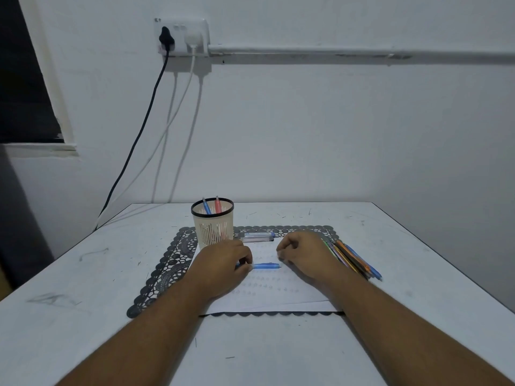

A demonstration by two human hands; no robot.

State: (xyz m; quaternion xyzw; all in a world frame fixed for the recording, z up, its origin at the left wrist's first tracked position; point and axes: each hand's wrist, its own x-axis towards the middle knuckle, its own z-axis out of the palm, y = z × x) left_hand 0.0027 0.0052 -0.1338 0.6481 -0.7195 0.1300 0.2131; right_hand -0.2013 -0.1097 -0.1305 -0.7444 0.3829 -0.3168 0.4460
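A blue pen [266,266] lies flat on a white sheet of paper [267,296] that covers a dark lace placemat [167,263]. My left hand [223,263] pinches the pen's left end with its fingertips. My right hand [303,253] rests on the paper just right of the pen's tip, its fingers curled with nothing visible in them. A cream mesh pen cup [213,225] with a black rim stands behind my left hand and holds a blue pen and a red pen.
Several coloured pens [354,260] lie bunched on the mat to the right of my right hand. A clear pen box [257,236] lies behind the hands. The white table [83,274] meets the wall; cables [145,126] hang from a socket at left.
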